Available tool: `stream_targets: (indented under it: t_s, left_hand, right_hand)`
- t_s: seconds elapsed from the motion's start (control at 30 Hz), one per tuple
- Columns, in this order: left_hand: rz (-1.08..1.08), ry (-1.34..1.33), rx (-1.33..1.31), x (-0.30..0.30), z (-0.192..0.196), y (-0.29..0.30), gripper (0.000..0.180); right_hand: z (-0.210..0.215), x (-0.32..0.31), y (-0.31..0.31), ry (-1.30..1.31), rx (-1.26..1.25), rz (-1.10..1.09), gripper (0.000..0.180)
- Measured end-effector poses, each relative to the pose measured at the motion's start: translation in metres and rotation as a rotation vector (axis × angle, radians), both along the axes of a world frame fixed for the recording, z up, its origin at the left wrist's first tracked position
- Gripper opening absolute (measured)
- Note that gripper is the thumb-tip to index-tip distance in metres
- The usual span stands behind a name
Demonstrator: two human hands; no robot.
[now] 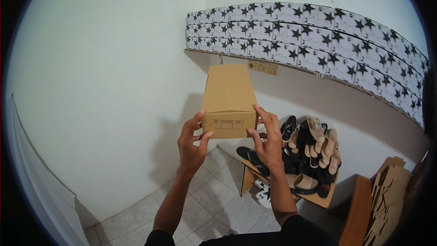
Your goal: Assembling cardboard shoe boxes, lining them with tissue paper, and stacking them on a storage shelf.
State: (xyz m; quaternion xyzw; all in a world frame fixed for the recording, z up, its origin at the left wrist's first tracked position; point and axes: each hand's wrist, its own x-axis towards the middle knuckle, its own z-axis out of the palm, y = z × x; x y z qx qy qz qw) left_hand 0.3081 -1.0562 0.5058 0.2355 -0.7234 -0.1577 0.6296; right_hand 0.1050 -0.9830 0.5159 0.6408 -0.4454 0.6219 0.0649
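A closed brown cardboard box (230, 89) is held up in front of me, its lid facing up and a small printed grid on its near end. My left hand (192, 139) grips the near left corner, fingers along the side and thumb on the end face. At the near right corner, my right hand (268, 134) holds it the same way, thumb low on the end face. Both forearms reach up from the lower edge. The far end of the box and its underside are hidden.
A wall shelf (273, 59) carries rows of star-patterned boxes (287, 34). Below, a wooden table (324, 198) bears a pile of shoes and sandals (314, 150). Flattened cardboard (387, 205) leans at the right beside an orange-brown panel (357, 209). White cloth (41, 177) hangs at the left.
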Motion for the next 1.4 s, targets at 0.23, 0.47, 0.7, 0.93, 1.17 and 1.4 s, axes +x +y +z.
stream_targets:
  t_s: [0.23, 0.47, 0.7, 0.93, 1.17, 1.4]
  left_hand:
    - [0.099, -0.01, -0.008, 0.015, 0.037, -0.119, 0.068]
    - [0.027, 0.065, -0.091, 0.037, 0.059, -0.236, 0.068]
    - [-0.039, 0.054, -0.177, 0.082, 0.096, -0.356, 0.067]
    - [-0.175, 0.101, -0.252, 0.125, 0.168, -0.467, 0.068]
    - [-0.235, 0.179, -0.378, 0.13, 0.233, -0.556, 0.065]
    - [-0.259, 0.156, -0.477, 0.112, 0.274, -0.644, 0.065]
  right_hand:
    - [0.034, 0.005, -0.136, 0.016, -0.068, 0.099, 0.065]
    - [0.065, 0.035, -0.245, 0.058, -0.101, 0.058, 0.066]
    - [0.096, 0.084, -0.35, 0.104, -0.202, -0.048, 0.069]
    - [0.159, 0.132, -0.445, 0.174, -0.333, -0.18, 0.072]
    - [0.222, 0.143, -0.533, 0.215, -0.421, -0.28, 0.074]
    - [0.257, 0.123, -0.616, 0.361, -0.598, -0.422, 0.063]
